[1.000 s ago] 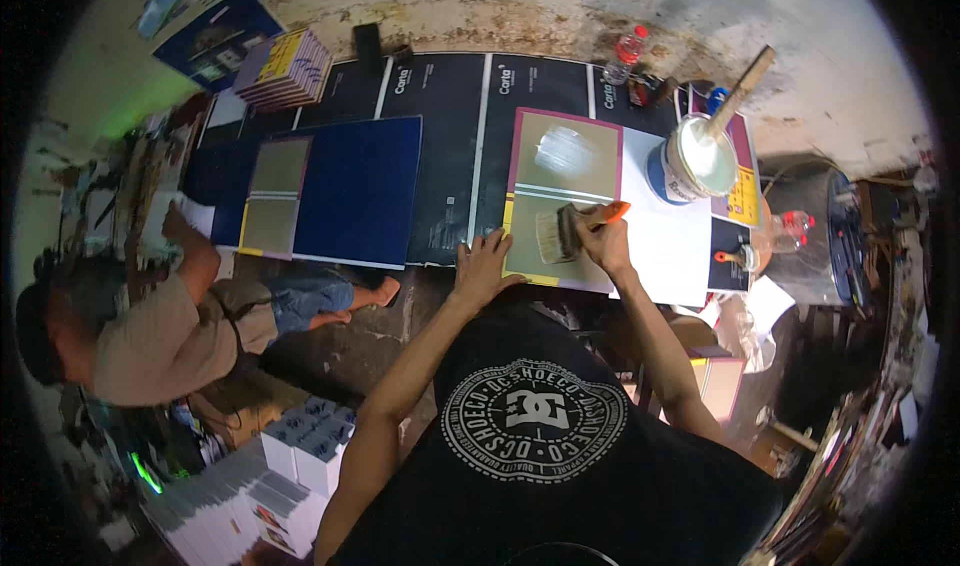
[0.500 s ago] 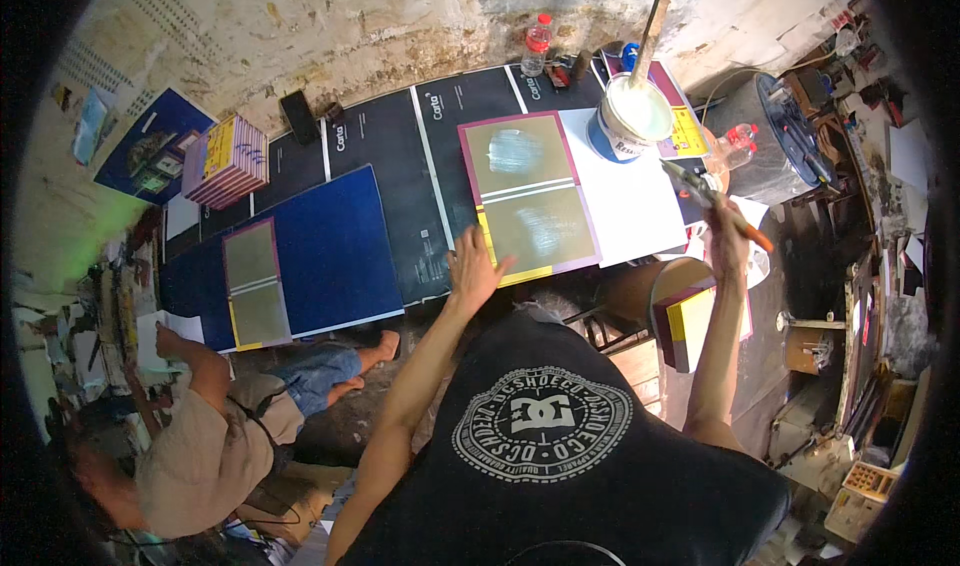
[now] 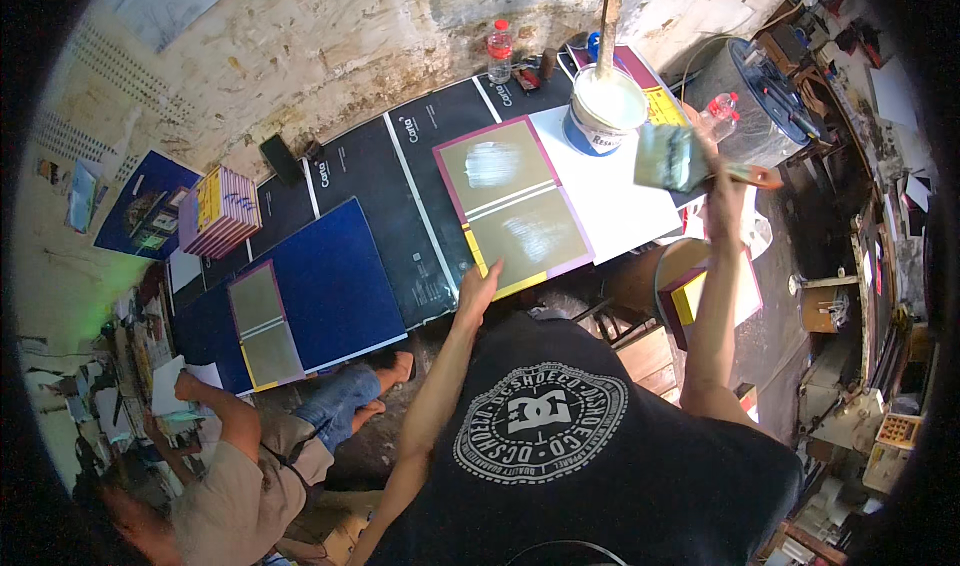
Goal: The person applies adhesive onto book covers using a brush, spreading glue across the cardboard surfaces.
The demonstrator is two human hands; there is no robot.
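Observation:
A broad flat brush [image 3: 670, 158] with an orange handle end is gripped in my right hand [image 3: 727, 201]. Its wide head hangs over the white sheet, just below the bucket [image 3: 592, 132] of white paste, and is slightly blurred. On the dark table lies an opened-out book cover [image 3: 508, 214], boards up, with purple and yellow borders. Both its grey-brown boards carry white wet streaks. My left hand [image 3: 478, 291] is closed at the cover's near left corner, thumb on top; the other fingers are partly hidden.
A wooden stick [image 3: 608, 26] stands in the bucket. Another cover [image 3: 268, 331] lies on a blue board [image 3: 345, 276] at left, near a stack of books [image 3: 220, 211]. Close by, a person [image 3: 250, 456] holds white paper. A bottle [image 3: 499, 54] stands by the wall.
The brush has turned so its wide face shows, below the bucket. My left hand has gone from lying spread on the cover's edge to closing at its corner. The whole view has shifted.

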